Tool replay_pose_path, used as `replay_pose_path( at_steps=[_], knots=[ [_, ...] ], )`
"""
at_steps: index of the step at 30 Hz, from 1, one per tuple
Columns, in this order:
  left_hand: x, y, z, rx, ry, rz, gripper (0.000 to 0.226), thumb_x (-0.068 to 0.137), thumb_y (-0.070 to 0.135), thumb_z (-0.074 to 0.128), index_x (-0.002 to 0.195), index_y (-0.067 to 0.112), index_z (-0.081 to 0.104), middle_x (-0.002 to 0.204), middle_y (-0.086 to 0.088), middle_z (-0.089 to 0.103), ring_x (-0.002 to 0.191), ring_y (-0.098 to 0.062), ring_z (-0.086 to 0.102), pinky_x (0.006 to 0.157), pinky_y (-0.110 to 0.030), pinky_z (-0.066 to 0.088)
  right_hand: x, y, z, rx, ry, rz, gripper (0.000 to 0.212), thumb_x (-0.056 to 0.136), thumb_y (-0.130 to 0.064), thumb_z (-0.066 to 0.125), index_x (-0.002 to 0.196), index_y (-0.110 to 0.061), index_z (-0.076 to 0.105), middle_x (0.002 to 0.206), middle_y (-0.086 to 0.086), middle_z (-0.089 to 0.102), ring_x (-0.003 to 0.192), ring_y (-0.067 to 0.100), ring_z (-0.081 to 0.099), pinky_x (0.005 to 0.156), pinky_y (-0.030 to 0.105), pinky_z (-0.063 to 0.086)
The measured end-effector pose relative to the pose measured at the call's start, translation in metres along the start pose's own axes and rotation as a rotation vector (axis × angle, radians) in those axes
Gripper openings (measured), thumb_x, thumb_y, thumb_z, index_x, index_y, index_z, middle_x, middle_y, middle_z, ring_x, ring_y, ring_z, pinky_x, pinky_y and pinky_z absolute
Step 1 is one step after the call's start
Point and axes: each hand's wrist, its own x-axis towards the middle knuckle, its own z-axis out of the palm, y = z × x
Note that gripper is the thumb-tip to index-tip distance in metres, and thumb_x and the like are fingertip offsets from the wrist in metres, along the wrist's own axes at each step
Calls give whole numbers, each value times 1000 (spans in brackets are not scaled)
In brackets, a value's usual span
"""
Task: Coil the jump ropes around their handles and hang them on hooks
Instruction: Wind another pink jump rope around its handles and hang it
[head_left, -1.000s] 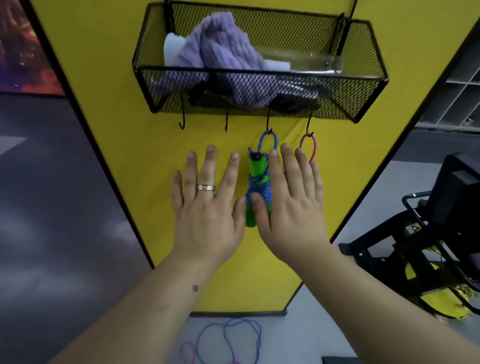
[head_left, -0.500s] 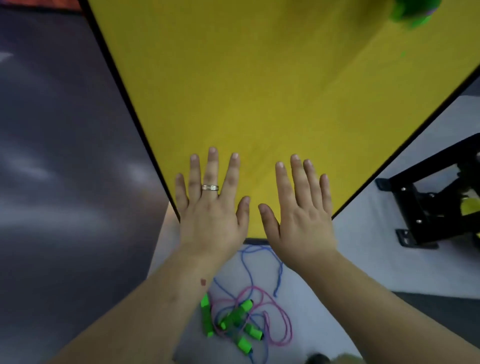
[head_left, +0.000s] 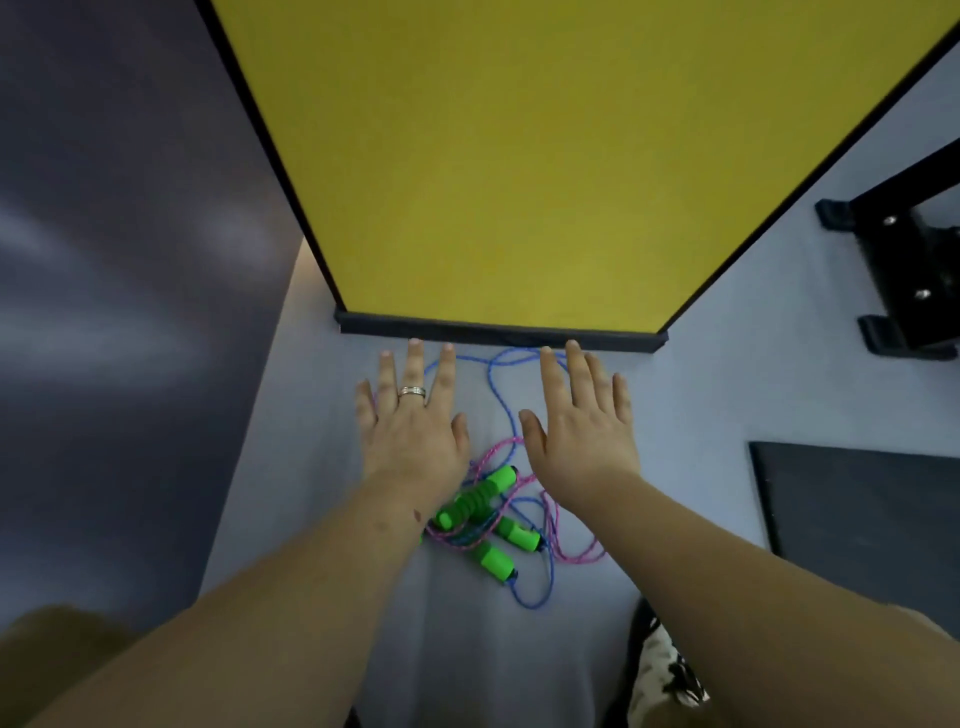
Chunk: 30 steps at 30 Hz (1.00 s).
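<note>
- Left hand (head_left: 413, 423): fingers spread flat, palm down, holding nothing; ring (head_left: 412, 391) on one finger. Whether it touches the floor cannot be told.
- Right hand (head_left: 581, 423): fingers spread flat, holding nothing; contact with the floor likewise unclear.
- Blue rope (head_left: 497, 395): loose on the floor (head_left: 691, 415) between the hands, loops running to 12 o'clock and partly hidden under the fingers.
- Pink rope (head_left: 574, 553): tangled with the blue one at 6 o'clock of the hands.
- Green handles (head_left: 475, 501): a cluster in the tangle, partly covered by the left wrist; exact count unclear.
- Yellow panel (head_left: 519, 156): upright at 12 o'clock, top cut off.
- Black frame (head_left: 904, 270): at 2 o'clock, cut off.
- Dark mat (head_left: 857, 509): at 4 o'clock.
</note>
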Motion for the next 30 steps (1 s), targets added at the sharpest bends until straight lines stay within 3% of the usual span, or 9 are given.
replay_pose_path(
  at_steps=[5, 8, 12, 14, 16, 19, 24, 27, 30],
  knots=[
    [-15, -13, 72, -14, -235, -40, 82, 99, 47, 43, 164, 34, -6, 175, -6, 1, 160, -36, 0, 127, -57, 7, -4, 10, 73, -32, -212, 0, 72, 102, -50, 30, 159, -27, -5, 170, 7, 1, 156, 29, 1, 125, 51, 4],
    [-17, -20, 113, -17, -433, 18, 83, 100, 49, 46, 164, 34, -4, 174, -8, 6, 159, -36, 10, 127, -55, 14, 1, 15, 114, -28, -415, -55, 71, 100, -45, 40, 160, -30, 5, 169, 10, 7, 154, 31, 11, 124, 49, 13],
    [-13, -31, 160, -2, -664, 107, 68, 99, 41, 56, 159, 42, 23, 170, -11, 21, 153, -34, 28, 120, -50, 29, 13, 14, 153, -82, -707, -163, 65, 95, -39, 49, 155, -33, 24, 167, 9, 9, 144, 37, 30, 115, 50, 30],
    [-6, -35, 179, 22, -784, 175, 54, 98, 33, 57, 148, 46, 40, 168, -13, 24, 152, -35, 31, 118, -51, 33, 18, 14, 165, -148, -808, -210, 61, 94, -43, 50, 151, -34, 34, 167, 7, 5, 141, 38, 33, 112, 51, 35],
    [4, -34, 194, 37, -854, 254, 43, 95, 29, 60, 132, 50, 54, 154, -8, 41, 144, -32, 43, 110, -47, 42, 23, 13, 174, -175, -862, -245, 53, 93, -43, 52, 145, -30, 45, 165, 6, 8, 135, 37, 39, 108, 51, 41],
    [15, -24, 205, 18, -932, 306, 36, 93, 23, 64, 121, 46, 65, 127, -2, 58, 119, -30, 60, 92, -41, 52, 29, 14, 181, -175, -894, -259, 48, 93, -37, 56, 138, -21, 52, 160, 3, 19, 127, 33, 47, 102, 48, 47],
    [19, -20, 206, -10, -863, 285, 25, 89, 14, 67, 112, 25, 68, 120, -9, 59, 111, -34, 64, 97, -42, 53, 34, 12, 181, -96, -826, -299, 49, 89, -24, 62, 137, -18, 51, 146, 4, 41, 129, 30, 50, 104, 45, 47],
    [20, -20, 183, -70, -792, 259, 29, 87, 13, 65, 114, 21, 58, 118, -11, 56, 112, -36, 62, 95, -43, 52, 34, 12, 167, -26, -740, -258, 46, 85, -18, 65, 129, -17, 51, 134, 6, 51, 124, 29, 52, 102, 42, 46],
    [37, -17, 126, -83, -685, 209, 40, 85, 14, 67, 115, 20, 42, 114, -11, 56, 106, -36, 63, 79, -40, 48, 41, 11, 131, 53, -532, -190, 38, 85, -17, 62, 121, -20, 50, 123, 7, 58, 116, 32, 54, 96, 43, 45]
  ],
)
